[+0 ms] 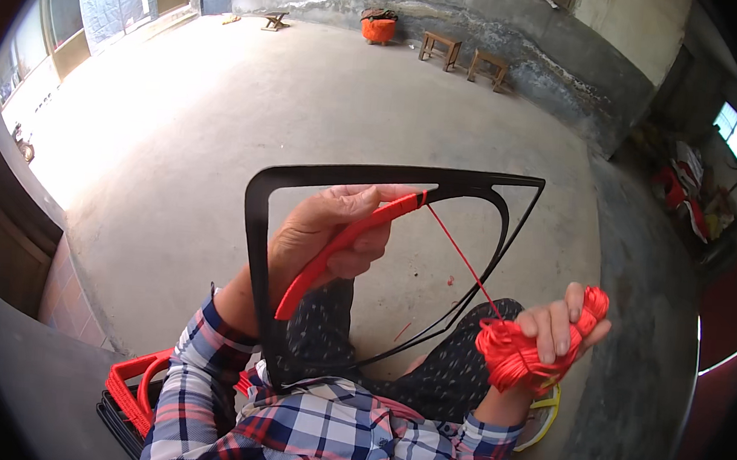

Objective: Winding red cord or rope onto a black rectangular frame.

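Note:
A thin black frame (338, 176) with an inner curved bar stands tilted before me, its lower part against my lap. Part of the curved bar is covered in a tight red cord wrapping (319, 265). My left hand (322, 215) is closed round this bar, fingers and thumb near the wrapping's upper end. From there a red cord (464, 258) runs taut, down and to the right. It leads to a bundle of red cord (509, 355), which my right hand (547, 330) grips at the right, apart from the frame.
By my left elbow lie a red-wrapped frame (131, 380) and black frames (115, 426). A yellow-rimmed object (554, 405) is partly hidden beside my right forearm. Wooden stools (441, 49) and an orange round seat (378, 30) line the far wall. Red scraps (402, 331) dot the concrete floor.

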`<action>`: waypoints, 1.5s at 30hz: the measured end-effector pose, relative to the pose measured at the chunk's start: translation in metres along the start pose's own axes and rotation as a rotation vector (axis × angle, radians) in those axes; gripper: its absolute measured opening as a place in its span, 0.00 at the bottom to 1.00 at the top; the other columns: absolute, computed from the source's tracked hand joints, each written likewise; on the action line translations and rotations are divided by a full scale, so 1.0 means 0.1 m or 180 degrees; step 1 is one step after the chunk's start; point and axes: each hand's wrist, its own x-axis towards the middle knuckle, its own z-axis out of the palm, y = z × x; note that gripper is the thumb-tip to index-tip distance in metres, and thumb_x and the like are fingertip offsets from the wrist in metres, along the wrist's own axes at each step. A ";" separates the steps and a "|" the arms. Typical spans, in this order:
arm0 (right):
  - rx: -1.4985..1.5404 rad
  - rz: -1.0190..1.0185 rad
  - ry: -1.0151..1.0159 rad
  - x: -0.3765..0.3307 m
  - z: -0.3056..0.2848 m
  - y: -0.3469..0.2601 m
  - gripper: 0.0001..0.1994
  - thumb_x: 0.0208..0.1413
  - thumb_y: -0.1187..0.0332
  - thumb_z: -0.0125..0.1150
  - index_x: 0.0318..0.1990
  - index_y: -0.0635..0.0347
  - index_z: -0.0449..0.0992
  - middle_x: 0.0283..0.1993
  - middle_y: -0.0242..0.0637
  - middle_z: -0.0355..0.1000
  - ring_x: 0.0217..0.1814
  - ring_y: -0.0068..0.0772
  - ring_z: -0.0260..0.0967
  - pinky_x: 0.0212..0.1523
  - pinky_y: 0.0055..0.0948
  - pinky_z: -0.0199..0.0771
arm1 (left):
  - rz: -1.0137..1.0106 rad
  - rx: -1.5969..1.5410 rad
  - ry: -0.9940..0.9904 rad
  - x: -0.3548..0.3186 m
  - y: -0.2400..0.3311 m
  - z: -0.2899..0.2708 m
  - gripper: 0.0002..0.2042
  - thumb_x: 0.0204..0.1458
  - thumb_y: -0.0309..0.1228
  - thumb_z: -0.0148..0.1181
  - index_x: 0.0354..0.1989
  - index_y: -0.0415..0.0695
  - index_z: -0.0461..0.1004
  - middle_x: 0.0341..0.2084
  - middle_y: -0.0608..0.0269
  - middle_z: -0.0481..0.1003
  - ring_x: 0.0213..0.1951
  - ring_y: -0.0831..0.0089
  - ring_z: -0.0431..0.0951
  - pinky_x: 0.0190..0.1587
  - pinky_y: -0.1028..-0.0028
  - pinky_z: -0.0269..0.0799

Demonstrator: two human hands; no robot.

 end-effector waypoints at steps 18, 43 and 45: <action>-0.1376 0.0843 0.1555 -0.09 -0.03 0.33 0.27 0.54 0.73 0.54 0.64 0.65 0.61 0.57 0.47 0.70 0.63 0.44 0.65 0.67 0.45 0.60 | 0.0034 0.0472 0.0207 -0.02 -0.08 0.09 0.23 0.62 0.42 0.53 0.62 0.41 0.65 0.23 0.68 0.66 0.19 0.86 0.58 0.18 0.85 0.52; 0.0509 0.1423 0.0562 0.50 0.15 0.89 0.25 0.61 0.54 0.56 0.55 0.69 0.68 0.53 0.49 0.73 0.57 0.44 0.71 0.61 0.43 0.68 | 0.0488 0.0379 0.0815 0.12 -0.53 0.64 0.25 0.67 0.42 0.42 0.66 0.40 0.55 0.58 0.62 0.66 0.56 0.72 0.69 0.60 0.70 0.63; 0.0057 0.0953 0.0936 0.61 0.08 0.84 0.22 0.60 0.55 0.56 0.51 0.65 0.72 0.53 0.49 0.73 0.57 0.45 0.70 0.61 0.46 0.68 | -0.0064 -0.0854 0.0220 0.08 -0.47 0.66 0.30 0.64 0.54 0.38 0.65 0.43 0.58 0.51 0.56 0.69 0.40 0.70 0.70 0.37 0.74 0.67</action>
